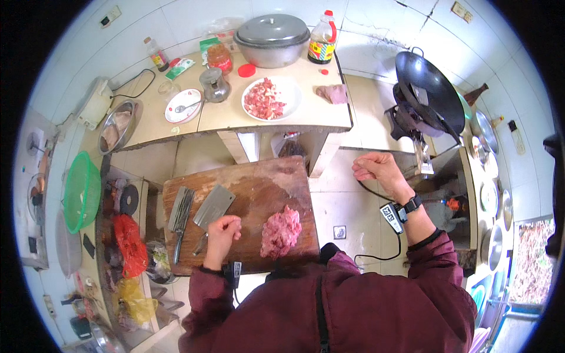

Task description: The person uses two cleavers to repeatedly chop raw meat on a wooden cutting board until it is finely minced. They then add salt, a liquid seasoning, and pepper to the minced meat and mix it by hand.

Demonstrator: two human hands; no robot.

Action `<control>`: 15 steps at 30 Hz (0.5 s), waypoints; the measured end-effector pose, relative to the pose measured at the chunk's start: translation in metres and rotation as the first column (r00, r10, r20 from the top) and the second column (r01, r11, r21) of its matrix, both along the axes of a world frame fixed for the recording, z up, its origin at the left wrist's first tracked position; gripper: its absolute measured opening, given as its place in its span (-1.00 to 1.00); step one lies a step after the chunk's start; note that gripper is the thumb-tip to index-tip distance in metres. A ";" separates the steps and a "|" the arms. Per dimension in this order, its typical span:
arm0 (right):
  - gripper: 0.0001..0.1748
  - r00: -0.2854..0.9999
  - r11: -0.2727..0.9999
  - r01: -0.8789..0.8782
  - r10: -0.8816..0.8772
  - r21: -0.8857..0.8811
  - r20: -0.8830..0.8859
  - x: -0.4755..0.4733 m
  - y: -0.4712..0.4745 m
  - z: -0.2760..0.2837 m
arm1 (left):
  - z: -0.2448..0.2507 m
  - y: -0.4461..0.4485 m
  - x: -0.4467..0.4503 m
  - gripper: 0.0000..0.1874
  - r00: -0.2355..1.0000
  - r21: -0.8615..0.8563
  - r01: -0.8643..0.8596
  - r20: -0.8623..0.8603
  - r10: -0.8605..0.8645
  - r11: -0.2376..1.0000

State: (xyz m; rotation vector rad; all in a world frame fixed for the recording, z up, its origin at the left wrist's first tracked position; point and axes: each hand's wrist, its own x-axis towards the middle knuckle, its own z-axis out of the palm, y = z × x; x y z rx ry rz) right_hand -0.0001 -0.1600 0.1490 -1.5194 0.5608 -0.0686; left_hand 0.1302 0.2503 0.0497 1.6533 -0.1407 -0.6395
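Observation:
My left hand [224,234] hovers over the left part of a wooden cutting board [242,185], its fingers curled and nothing visible in them. Beneath it lies a cleaver [215,205], whose handle is partly covered by the hand. A second cleaver [181,209] with a streaked dark blade rests further left. On the board's right side sits a mound of minced raw meat [281,232]. My right hand [380,171] is raised over the floor, right of the board, thumb drawn against bent fingers. No object shows in it.
On the counter ahead stand a white plate of chopped raw meat [267,100], a lidded metal pot [271,42] and a sauce bottle [322,39]. A black wok [430,88] is at the right. Leftward are a green basket [82,192] and a metal dish of meat [115,128].

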 end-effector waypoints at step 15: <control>-0.76 0.860 0.706 -0.502 0.466 0.500 0.206 0.278 -0.050 -0.050 | -0.015 -0.116 -0.080 -0.85 0.858 0.304 -0.494 0.019 0.513 0.815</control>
